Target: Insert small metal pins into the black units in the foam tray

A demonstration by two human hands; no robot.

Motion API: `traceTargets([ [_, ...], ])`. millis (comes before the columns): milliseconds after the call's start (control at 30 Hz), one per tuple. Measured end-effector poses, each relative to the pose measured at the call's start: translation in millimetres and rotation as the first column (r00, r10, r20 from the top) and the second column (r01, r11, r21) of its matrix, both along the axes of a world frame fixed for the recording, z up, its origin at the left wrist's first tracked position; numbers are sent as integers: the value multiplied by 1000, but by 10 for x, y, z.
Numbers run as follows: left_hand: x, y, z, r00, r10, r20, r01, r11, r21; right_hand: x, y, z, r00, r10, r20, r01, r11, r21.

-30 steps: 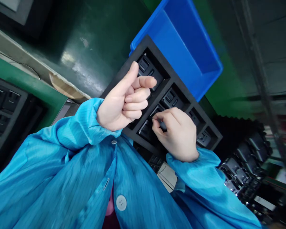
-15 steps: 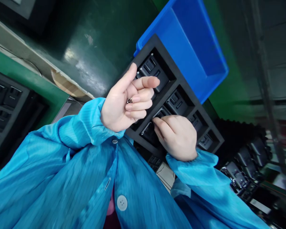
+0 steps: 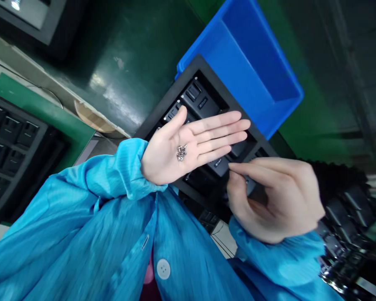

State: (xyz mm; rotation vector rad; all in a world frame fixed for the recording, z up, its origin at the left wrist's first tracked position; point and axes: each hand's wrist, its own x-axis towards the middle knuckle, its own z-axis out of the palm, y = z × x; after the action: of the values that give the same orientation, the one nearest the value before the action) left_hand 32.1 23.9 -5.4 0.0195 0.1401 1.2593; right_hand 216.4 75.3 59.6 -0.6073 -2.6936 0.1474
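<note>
My left hand is palm up with its fingers stretched out flat. A small pile of shiny metal screws lies loose in the palm. Beneath it is a black foam tray whose compartments hold black plastic devices, some with a printed label. My right hand hovers over the lower right part of the tray, somewhat blurred. Its thumb and index fingertips come together in a pinch beside my left fingertips; whether anything small is between them I cannot make out.
A blue plastic bin adjoins the tray's far side on the green work surface. At left is another black tray of similar devices. More black parts crowd the right side, blurred.
My left fingers have uncurled from around the screws, exposing the pile. My right hand has lifted off a device in the tray and moved right, turning its pinch toward the left hand.
</note>
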Motion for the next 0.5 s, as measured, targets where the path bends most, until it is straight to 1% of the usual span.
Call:
traceTargets([
  [33, 3, 4, 0, 1000, -11, 4, 11, 1000, 12, -82, -23, 55, 1000, 7, -9, -7, 1000, -21],
  [100, 8, 8, 12, 1000, -4, -17, 4, 1000, 13, -250, -47, 110, 1000, 24, -12, -24, 999, -26],
  [233, 23, 5, 70, 990, 37, -138, -44, 998, -48, -502, -9, 71, 993, 91, 68, -89, 995, -37],
  [367, 40, 20, 100, 983, 7, -184, -33, 990, -139, -596, 59, 3, 986, 131, 104, -134, 991, 20],
  [500, 57, 27, 64, 989, 1, -147, -29, 982, -189, -625, 104, -12, 962, 190, 197, -205, 977, 58],
])
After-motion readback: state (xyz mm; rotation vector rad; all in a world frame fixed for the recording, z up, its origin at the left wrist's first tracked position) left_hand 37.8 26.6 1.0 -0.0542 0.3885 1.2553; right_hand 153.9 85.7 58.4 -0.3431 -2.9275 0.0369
